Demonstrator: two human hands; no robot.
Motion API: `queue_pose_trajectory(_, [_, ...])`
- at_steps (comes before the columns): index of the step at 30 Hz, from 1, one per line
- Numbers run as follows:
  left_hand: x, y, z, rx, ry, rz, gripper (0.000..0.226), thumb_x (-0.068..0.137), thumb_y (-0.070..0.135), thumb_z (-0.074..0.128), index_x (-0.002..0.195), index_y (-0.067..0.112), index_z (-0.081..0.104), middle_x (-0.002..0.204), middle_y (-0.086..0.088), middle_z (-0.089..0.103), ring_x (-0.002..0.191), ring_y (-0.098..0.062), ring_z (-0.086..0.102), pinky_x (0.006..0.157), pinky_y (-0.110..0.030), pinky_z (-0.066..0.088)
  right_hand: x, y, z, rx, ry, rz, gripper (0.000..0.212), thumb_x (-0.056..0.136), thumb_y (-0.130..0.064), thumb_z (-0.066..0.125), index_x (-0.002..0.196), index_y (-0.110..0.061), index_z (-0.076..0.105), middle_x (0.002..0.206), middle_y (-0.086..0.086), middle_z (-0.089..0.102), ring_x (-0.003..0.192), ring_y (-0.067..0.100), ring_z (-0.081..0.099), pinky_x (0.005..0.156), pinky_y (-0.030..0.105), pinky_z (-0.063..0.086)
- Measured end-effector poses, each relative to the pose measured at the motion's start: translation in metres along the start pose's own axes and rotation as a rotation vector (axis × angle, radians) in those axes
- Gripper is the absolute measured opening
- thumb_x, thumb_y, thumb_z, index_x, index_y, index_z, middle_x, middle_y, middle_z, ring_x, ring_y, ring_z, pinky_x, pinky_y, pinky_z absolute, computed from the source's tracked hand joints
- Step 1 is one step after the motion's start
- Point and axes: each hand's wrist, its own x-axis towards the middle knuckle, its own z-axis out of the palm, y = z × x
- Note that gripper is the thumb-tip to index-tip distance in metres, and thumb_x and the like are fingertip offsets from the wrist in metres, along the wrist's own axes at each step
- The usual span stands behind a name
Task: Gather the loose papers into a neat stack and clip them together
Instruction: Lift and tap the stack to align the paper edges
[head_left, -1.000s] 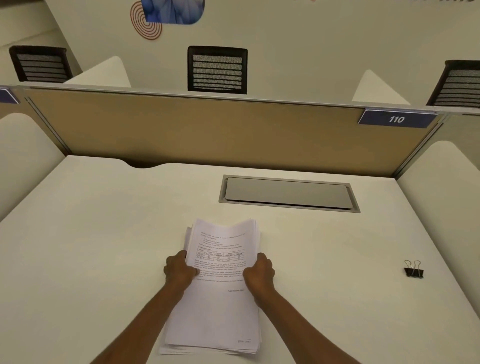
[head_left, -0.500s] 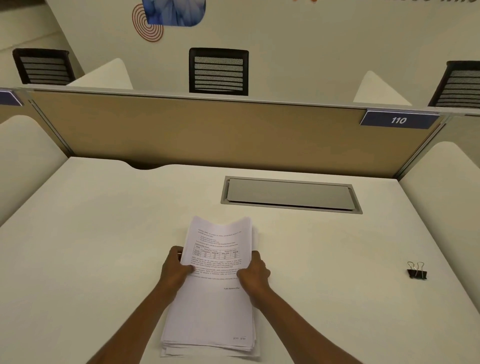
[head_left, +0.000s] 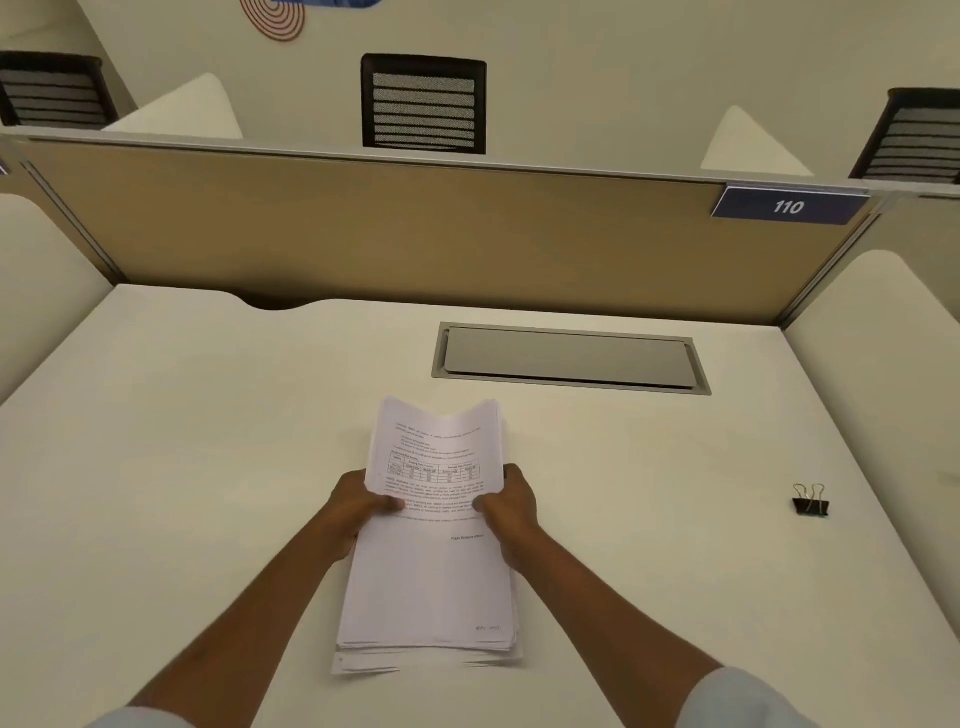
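Note:
A stack of white printed papers (head_left: 434, 577) is at the middle of the cream desk (head_left: 182, 467). My left hand (head_left: 358, 501) grips its left edge and my right hand (head_left: 506, 501) grips its right edge, thumbs on the top sheet. The far end of the stack is lifted and bowed upward. The near end rests on the desk, with a few sheets sticking out unevenly at the bottom. A black binder clip (head_left: 810, 503) lies by itself far to the right, apart from both hands.
A grey cable hatch (head_left: 569, 358) is set into the desk behind the papers. A tan partition (head_left: 415, 234) with a blue "110" label (head_left: 788, 207) closes the back. Cream side panels stand left and right. Black chairs show beyond the partition.
Both hands have squeezed the stack narrower and raised its far end more; the papers look more gathered than a second ago. The binder clip has stayed in place.

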Motion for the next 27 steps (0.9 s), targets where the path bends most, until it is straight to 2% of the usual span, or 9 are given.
queue_pose_trajectory(3, [-0.005,-0.001,0.005,-0.035,-0.003,0.040,0.048,0.063,-0.009,0.076,0.109,0.001,0.067,0.106,-0.017,0.073,0.091,-0.034,0.072,0.070,-0.038,0.060,0.000,-0.001,-0.015,0.165,0.001,0.030,0.037,0.071,0.006,0.055,0.102,-0.014,0.055,0.100,0.006,0.066,0.090,0.024,0.065,0.075,0.038,0.058])
queue_pose_trajectory(6, [-0.010,-0.001,0.006,-0.089,-0.026,0.098,0.052,0.061,-0.001,0.079,0.112,0.000,0.066,0.110,-0.018,0.072,0.098,-0.036,0.070,0.081,-0.046,0.058,0.002,-0.002,-0.032,0.284,-0.023,0.042,0.035,0.070,0.003,0.058,0.103,-0.010,0.061,0.106,0.013,0.070,0.092,0.032,0.068,0.082,0.048,0.058])
queue_pose_trajectory(9, [-0.016,0.002,0.010,-0.134,-0.055,0.160,0.058,0.056,0.006,0.083,0.112,0.003,0.067,0.112,-0.017,0.071,0.101,-0.035,0.069,0.082,-0.042,0.059,-0.002,-0.006,-0.051,0.364,-0.035,-0.012,0.034,0.076,0.004,0.062,0.108,-0.006,0.055,0.108,0.015,0.069,0.094,0.035,0.068,0.078,0.046,0.058])
queue_pose_trajectory(12, [-0.020,0.009,0.021,-0.157,-0.067,0.201,0.063,0.050,0.012,0.086,0.110,0.004,0.069,0.111,-0.016,0.072,0.101,-0.035,0.069,0.080,-0.039,0.059,-0.009,-0.009,-0.068,0.371,-0.088,-0.114,0.059,0.074,-0.009,0.075,0.122,-0.020,0.044,0.114,0.008,0.065,0.101,0.030,0.066,0.080,0.045,0.057])
queue_pose_trajectory(14, [-0.022,0.016,0.031,-0.150,-0.102,0.232,0.059,0.054,0.009,0.084,0.110,0.004,0.069,0.112,-0.017,0.071,0.102,-0.036,0.068,0.082,-0.041,0.059,-0.019,-0.017,-0.077,0.326,-0.148,-0.178,0.066,0.068,-0.018,0.081,0.125,-0.018,0.048,0.115,0.007,0.068,0.101,0.029,0.068,0.083,0.045,0.058])
queue_pose_trajectory(16, [-0.025,0.025,0.042,-0.147,-0.130,0.261,0.051,0.060,0.003,0.080,0.110,0.004,0.069,0.113,-0.017,0.071,0.102,-0.037,0.068,0.082,-0.042,0.058,-0.029,-0.025,-0.086,0.304,-0.176,-0.248,0.052,0.069,-0.015,0.081,0.117,-0.012,0.060,0.110,0.007,0.072,0.097,0.027,0.070,0.077,0.040,0.060])
queue_pose_trajectory(20, [-0.028,0.044,0.067,-0.144,-0.150,0.335,0.047,0.062,0.001,0.078,0.108,0.003,0.069,0.111,-0.018,0.071,0.101,-0.038,0.068,0.081,-0.040,0.059,-0.048,-0.038,-0.106,0.357,-0.054,-0.351,0.029,0.075,-0.002,0.075,0.101,-0.011,0.068,0.097,0.004,0.076,0.088,0.025,0.072,0.068,0.034,0.060])
queue_pose_trajectory(24, [-0.033,0.061,0.094,-0.117,-0.136,0.441,0.051,0.055,0.013,0.083,0.104,0.004,0.071,0.109,-0.017,0.072,0.098,-0.037,0.069,0.081,-0.043,0.058,-0.061,-0.046,-0.121,0.337,0.133,-0.402,0.025,0.074,0.001,0.076,0.086,-0.020,0.069,0.082,-0.004,0.076,0.079,0.019,0.072,0.068,0.034,0.061])
queue_pose_trajectory(27, [-0.038,0.070,0.111,-0.106,-0.125,0.515,0.045,0.055,0.017,0.083,0.098,0.009,0.074,0.106,-0.016,0.073,0.093,-0.035,0.069,0.081,-0.045,0.058,-0.069,-0.048,-0.131,0.351,0.221,-0.458,0.022,0.074,0.001,0.076,0.083,-0.018,0.069,0.078,-0.003,0.075,0.076,0.016,0.071,0.067,0.030,0.060])
